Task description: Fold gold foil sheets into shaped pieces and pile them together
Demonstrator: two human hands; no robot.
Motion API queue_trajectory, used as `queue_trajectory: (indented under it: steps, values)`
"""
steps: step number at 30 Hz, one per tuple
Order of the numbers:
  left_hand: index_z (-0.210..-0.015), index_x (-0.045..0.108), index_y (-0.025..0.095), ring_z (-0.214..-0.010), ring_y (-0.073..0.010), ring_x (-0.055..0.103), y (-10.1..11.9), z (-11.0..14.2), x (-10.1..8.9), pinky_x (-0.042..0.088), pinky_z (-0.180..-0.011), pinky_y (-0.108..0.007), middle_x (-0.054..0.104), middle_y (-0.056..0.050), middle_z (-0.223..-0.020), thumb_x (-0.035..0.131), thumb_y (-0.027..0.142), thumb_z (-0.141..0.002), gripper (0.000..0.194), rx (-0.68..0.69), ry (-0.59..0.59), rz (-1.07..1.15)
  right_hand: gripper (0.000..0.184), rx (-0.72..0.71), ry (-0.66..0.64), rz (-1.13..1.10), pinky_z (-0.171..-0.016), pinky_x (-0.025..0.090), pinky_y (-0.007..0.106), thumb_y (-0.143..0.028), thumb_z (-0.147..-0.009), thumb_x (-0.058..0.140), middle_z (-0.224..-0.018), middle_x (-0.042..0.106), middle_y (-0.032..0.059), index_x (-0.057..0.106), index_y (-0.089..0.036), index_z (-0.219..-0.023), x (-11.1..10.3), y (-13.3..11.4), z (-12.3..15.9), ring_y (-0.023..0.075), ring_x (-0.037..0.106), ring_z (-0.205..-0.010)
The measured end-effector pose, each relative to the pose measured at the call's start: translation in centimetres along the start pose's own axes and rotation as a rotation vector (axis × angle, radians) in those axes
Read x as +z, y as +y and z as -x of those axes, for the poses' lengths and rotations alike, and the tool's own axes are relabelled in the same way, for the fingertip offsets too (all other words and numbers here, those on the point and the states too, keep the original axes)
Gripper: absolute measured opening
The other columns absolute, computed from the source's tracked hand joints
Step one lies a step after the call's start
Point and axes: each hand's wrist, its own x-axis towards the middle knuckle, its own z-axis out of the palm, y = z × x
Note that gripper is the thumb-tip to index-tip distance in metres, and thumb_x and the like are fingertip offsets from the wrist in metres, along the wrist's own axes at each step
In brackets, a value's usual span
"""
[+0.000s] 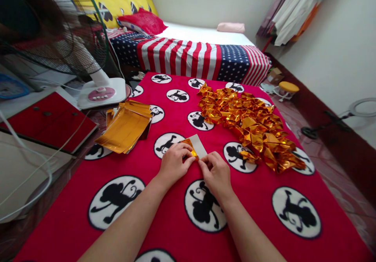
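Note:
A sheet of gold foil paper [198, 144] with a pale grey back lies partly folded on the red cloth, between my two hands. My left hand [176, 161] rests over its left part, with thumb and fingers closed on the folded gold edge. At the near corner my right hand [216, 172] pinches the paper between thumb and fingers. To the left is a loose stack of flat gold foil sheets [126, 127]. On the right spreads a large heap of folded gold foil pieces [249, 121], with one small piece [249, 156] at its near side.
The red cloth [164, 230] with monkey circles covers the table. An electric fan [101, 91] stands at the left beside a red-fronted cabinet [44, 115]. Beyond the table is a bed with a flag-patterned cover [182, 56]. A yellow stool [288, 86] stands on the floor at right.

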Motion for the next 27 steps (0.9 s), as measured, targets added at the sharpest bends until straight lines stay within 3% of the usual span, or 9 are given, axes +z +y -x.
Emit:
queue_trajectory:
  steps: [15, 27]
  values:
    - [-0.069, 0.061, 0.02, -0.096, -0.0203, 0.06, 0.05, -0.01, 0.24, 0.048, -0.088, -0.038, 0.069, -0.003, -0.099, 0.062, 0.017, -0.083, 0.014, 0.011, 0.013, -0.037, 0.017, 0.019, 0.022, 0.117, -0.064, 0.037, 0.026, -0.024, -0.091, 0.055, -0.08, 0.057, 0.0018, 0.056, -0.02, -0.073, 0.35, -0.33, -0.01, 0.0154, 0.055, -0.073]
    - [-0.061, 0.059, 0.02, -0.092, -0.0201, 0.063, 0.08, -0.19, 0.78, 0.049, -0.087, -0.038, 0.069, -0.003, -0.092, 0.067, 0.013, -0.076, 0.018, -0.02, 0.073, -0.02, 0.017, 0.004, 0.04, 0.261, -0.061, 0.034, 0.028, -0.024, -0.088, 0.058, -0.08, 0.057, 0.0016, 0.055, -0.02, -0.072, 0.43, -0.72, 0.0, 0.0151, 0.053, -0.071]
